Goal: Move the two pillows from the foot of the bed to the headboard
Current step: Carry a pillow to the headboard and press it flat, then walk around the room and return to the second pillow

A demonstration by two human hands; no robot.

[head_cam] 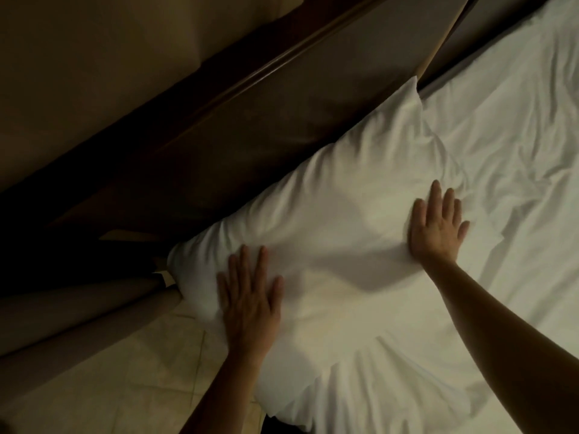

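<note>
A white pillow [338, 195] lies along the dark wooden headboard [238, 130], on the near corner of the bed. My left hand [250, 296] rests flat on the pillow's near-left end, fingers spread. My right hand [437, 223] presses flat on its right side, fingers apart, where the pillow meets the sheet. Neither hand grips anything. Only this one pillow is in view.
The rumpled white sheet [507, 126] covers the bed to the right. A tiled floor [131, 371] shows at the lower left beside the bed's corner. Pale rounded posts [78, 302] stand next to the headboard's end. A beige wall [94, 42] rises behind.
</note>
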